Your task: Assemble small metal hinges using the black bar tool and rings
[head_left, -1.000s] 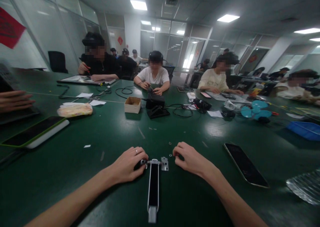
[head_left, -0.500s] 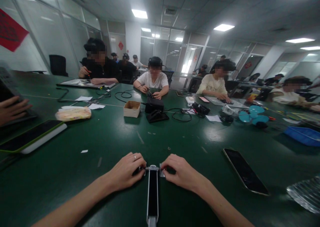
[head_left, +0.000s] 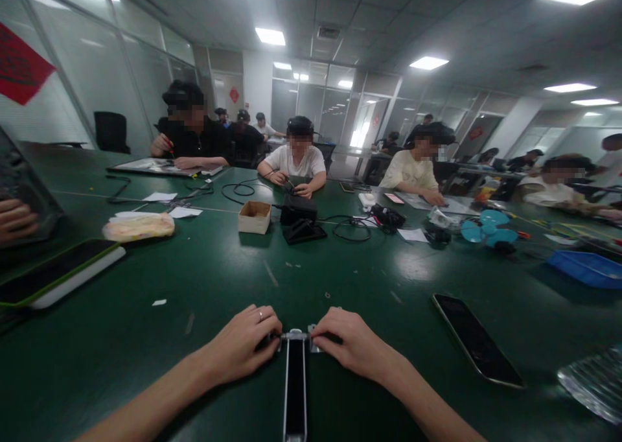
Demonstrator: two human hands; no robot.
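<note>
A long, narrow black bar with a silvery frame (head_left: 295, 390) lies on the green table (head_left: 233, 273), pointing away from me. At its far end is a short silvery crosspiece. My left hand (head_left: 245, 341), with a ring on one finger, is closed in a pinch at the crosspiece's left end; the small part between its fingertips is mostly hidden. On the other side, my right hand (head_left: 357, 345) pinches a small silvery bracket (head_left: 315, 346). Both hands rest low, close to the tabletop.
A dark phone (head_left: 479, 341) lies right of my right arm, near a clear ridged plastic object (head_left: 595, 383). Ahead are an open cardboard box (head_left: 254, 218), a black device (head_left: 299, 212) and cables. A green-edged tablet (head_left: 58, 270) lies left. Several people work across the table.
The view has tilted slightly, so most things sit a little lower. My hands keep their pinch at the bar's far end. At the far left, another person's hand and the dark panel have shifted.
</note>
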